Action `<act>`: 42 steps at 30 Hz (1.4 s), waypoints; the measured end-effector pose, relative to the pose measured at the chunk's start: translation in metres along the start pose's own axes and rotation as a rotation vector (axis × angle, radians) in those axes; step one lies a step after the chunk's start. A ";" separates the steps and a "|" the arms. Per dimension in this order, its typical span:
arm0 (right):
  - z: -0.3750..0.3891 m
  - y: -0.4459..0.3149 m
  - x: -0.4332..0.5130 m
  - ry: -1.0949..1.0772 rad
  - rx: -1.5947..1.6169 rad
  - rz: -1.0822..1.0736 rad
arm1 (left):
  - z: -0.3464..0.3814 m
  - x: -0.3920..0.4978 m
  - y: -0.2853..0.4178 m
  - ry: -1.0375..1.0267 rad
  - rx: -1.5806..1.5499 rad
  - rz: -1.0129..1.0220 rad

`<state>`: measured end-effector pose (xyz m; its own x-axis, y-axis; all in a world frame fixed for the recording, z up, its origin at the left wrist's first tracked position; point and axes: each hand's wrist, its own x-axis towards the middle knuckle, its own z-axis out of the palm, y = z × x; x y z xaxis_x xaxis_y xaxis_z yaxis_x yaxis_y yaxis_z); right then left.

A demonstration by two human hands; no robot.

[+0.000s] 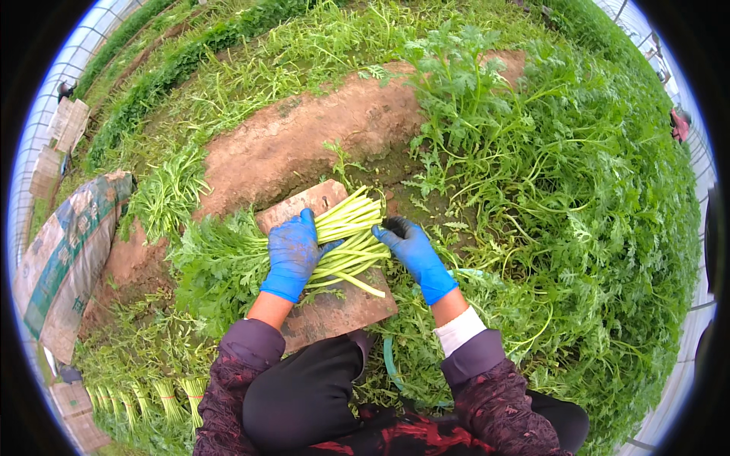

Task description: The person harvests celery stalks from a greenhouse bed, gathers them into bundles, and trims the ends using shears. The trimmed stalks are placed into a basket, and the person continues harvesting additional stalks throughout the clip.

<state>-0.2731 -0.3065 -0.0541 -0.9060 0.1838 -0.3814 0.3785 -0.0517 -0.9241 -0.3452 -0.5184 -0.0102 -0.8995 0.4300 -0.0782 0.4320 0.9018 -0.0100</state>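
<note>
My left hand (293, 248), in a muddy blue glove, is closed around a bunch of pale green stems (351, 219). The bunch lies across a worn wooden board (325, 316), its leafy tops (219, 262) hanging out to the left. Looser stems (353, 259) spread below the tighter upper ones. At the stem ends on the right is my right hand (408, 245), gloved in blue with darkened fingertips. Its thumb comes up to the stem ends; whether the curled fingers hold a stem is hidden.
Dense leafy plants (599, 228) fill the right side. A bare soil ridge (319, 125) runs beyond the board. Left lie a heap of cut greens (168, 196) and a printed plastic sack (80, 245). Several banded bunches (168, 399) stand lower left. A teal strip (390, 362) lies near my knee (302, 393).
</note>
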 end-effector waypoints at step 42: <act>0.027 -0.010 0.079 -0.265 0.004 -0.357 | -0.004 -0.029 0.013 -0.023 0.023 0.118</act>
<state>-0.3530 -0.3176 -0.0758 -0.9973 -0.0671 -0.0305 0.0329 -0.0348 -0.9989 -0.3136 -0.5196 -0.0036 -0.8405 0.5320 -0.1026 0.5367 0.8435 -0.0222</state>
